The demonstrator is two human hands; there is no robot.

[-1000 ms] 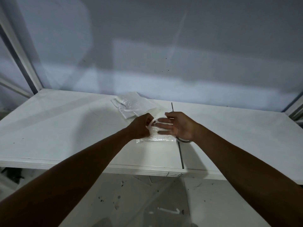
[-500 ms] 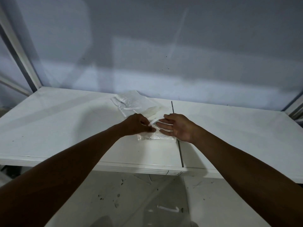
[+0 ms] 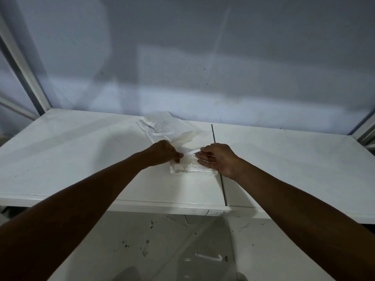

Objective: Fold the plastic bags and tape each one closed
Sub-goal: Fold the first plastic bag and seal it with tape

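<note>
A folded clear plastic bag (image 3: pixel 190 168) lies on the white table (image 3: pixel 81 159) near the middle seam. My left hand (image 3: pixel 162 153) pinches the left end of a white strip of tape (image 3: pixel 188 152) above the bag's top edge. My right hand (image 3: pixel 218 159) has its fingers laid flat on the bag's right side, touching the tape's other end. A loose pile of clear plastic bags (image 3: pixel 162 126) with white strips lies just behind my hands.
A dark seam (image 3: pixel 218 159) runs front to back across the table beside my right hand. A grey wall (image 3: pixel 182 57) stands behind the table, with white frame posts (image 3: pixel 24 74) at the left. The speckled floor (image 3: pixel 162 250) shows below the front edge.
My hands have moved slightly apart and the strip of tape now stretches between them over the folded bag. The tape roll seen under my right wrist earlier is hidden now.
</note>
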